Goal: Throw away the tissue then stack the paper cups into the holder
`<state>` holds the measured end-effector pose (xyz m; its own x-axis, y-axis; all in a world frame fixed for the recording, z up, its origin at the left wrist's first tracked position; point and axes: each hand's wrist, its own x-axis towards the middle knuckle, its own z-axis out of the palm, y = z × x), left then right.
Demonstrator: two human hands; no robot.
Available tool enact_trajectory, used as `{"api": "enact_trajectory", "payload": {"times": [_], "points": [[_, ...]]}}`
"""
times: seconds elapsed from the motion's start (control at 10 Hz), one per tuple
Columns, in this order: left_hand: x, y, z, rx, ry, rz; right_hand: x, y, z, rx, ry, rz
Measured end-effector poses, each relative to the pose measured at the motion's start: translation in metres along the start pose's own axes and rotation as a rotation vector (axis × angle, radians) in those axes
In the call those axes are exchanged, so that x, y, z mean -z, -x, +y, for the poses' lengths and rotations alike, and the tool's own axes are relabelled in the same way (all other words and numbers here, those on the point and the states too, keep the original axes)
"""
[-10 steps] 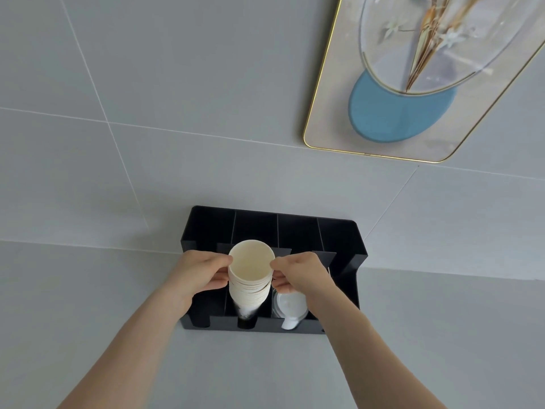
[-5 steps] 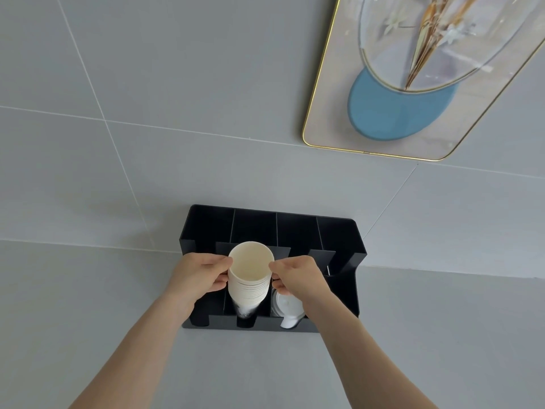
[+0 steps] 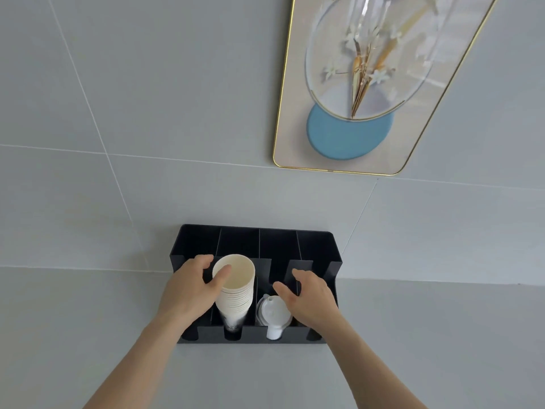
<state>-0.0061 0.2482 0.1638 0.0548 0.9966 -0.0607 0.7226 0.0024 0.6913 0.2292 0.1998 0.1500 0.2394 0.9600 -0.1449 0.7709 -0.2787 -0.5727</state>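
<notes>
A black cup holder (image 3: 312,243) with several slots stands against the grey wall on a grey counter. A stack of white paper cups (image 3: 237,290) leans in its second slot from the left, mouth facing me. My left hand (image 3: 191,286) is beside the stack's left rim with fingers spread, the thumb just across the rim. My right hand (image 3: 309,296) hovers to the right of the stack, fingers apart, holding nothing. White plastic lids (image 3: 272,312) sit in the third slot, partly under my right hand. No tissue is in view.
A gold-framed picture (image 3: 368,84) with a blue disc hangs on the tiled wall above and to the right. Grey counter (image 3: 88,335) spreads on both sides of the holder.
Both hands have released the cup stack and spread apart; the right hand moved right over the lids. The stack sits lower in its slot than one second ago.
</notes>
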Motion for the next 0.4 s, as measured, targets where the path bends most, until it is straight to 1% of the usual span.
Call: {"api": "enact_trajectory", "payload": {"times": [0.2, 0.4], "points": [[-0.011, 0.023, 0.053, -0.208, -0.232, 0.060, 0.045, 0.026, 0.035, 0.168, 0.196, 0.056], [-0.035, 0.039, 0.108, -0.428, -0.489, 0.092, 0.099, 0.044, 0.081, 0.195, 0.253, 0.104]]}}
